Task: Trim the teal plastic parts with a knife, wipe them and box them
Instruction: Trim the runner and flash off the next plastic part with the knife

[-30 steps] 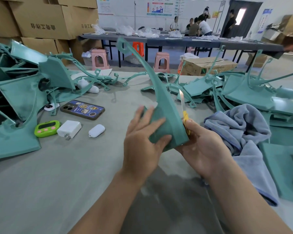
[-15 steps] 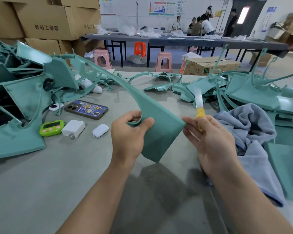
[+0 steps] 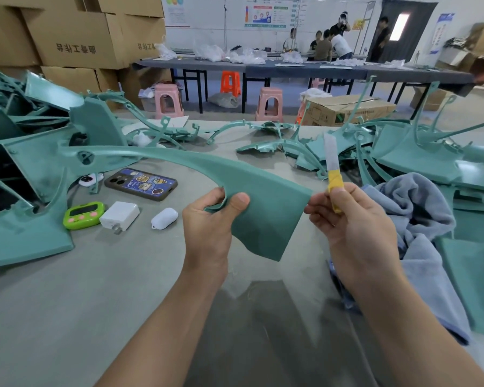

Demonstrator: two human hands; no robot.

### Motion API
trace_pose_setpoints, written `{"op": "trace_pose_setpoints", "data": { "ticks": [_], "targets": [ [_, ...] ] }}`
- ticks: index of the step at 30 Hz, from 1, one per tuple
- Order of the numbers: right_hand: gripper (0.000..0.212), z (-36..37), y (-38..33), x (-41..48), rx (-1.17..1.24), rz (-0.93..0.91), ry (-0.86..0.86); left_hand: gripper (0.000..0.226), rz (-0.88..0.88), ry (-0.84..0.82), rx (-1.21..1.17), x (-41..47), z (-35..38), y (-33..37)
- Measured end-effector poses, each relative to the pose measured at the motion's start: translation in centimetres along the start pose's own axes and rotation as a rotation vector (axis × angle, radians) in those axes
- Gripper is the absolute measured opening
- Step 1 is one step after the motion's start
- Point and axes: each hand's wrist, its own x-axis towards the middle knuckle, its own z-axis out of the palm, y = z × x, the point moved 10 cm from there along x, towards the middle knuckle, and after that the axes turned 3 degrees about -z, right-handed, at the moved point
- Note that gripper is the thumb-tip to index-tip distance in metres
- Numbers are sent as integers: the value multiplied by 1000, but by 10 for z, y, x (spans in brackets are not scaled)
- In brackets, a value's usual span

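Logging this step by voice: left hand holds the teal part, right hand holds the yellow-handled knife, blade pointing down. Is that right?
Not quite: the head view shows the knife with its blade pointing up. The left hand holds the teal part, the right hand the knife.

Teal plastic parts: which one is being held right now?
The long curved teal part with the broad flat end, pinched by the left hand; the right hand holds the knife. The other parts lie heaped on the table.
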Motion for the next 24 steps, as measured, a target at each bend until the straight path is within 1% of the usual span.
{"op": "trace_pose_setpoints", "data": {
  "ticks": [3, 7, 8, 9, 11, 12, 13, 14, 15, 16, 17, 18, 19, 20, 21, 22, 23, 24],
  "targets": [
    [47, 6, -4, -2, 5, -24, -45, 23, -17, -6, -9, 2, -1, -2],
    [46, 9, -6, -3, 8, -35, -55, 22, -32, -32, -16, 3, 0, -3],
    [43, 9, -6, -2, 5, -36, -55, 21, -53, -38, -13, 3, 0, -5],
    [42, 9, -5, -2, -2, -38, -53, 26, -96, -34, -5, 4, -1, -11],
    [36, 11, -3, -2, -14, -21, -79, 50, -238, 3, 8, 4, -5, -27],
    [30, 15, -1, -3, -13, 5, -117, 58, -305, 6, 7, 2, -5, -34],
    [21, 21, 3, -5, -8, 38, -160, 60, -348, -10, 7, 0, -3, -39],
    [15, 25, 7, -7, -9, 74, -193, 56, -369, -30, 28, -1, -1, -43],
    [13, 26, 12, -8, -24, 111, -201, 51, -367, -32, 80, -1, -1, -43],
    [16, 24, 17, -8, -59, 144, -188, 47, -329, -16, 177, 1, -4, -39],
    [25, 21, 21, -7, -116, 161, -166, 49, -267, 14, 317, 3, -9, -33],
    [33, 18, 23, -6, -185, 157, -152, 57, -194, 31, 482, 6, -12, -26],
    [37, 18, 22, -6, -250, 140, -149, 66, -119, 26, 633, 5, -9, -19],
    [35, 19, 22, -8, -301, 118, -148, 69, -52, 5, 738, 3, -4, -13],
    [30, 20, 22, -9, -339, 93, -140, 61, -18, -26, 788, -1, 4, -11],
    [24, 20, 22, -11, -363, 70, -122, 47, -21, -67, 778, -5, 12, -12],
    [20, 18, 23, -12, -367, 51, -98, 35, -55, -141, 712, -10, 22, -18],
    [17, 17, 23, -13, -356, 37, -69, 33, -119, -246, 591, -16, 32, -25]
  ]
}}
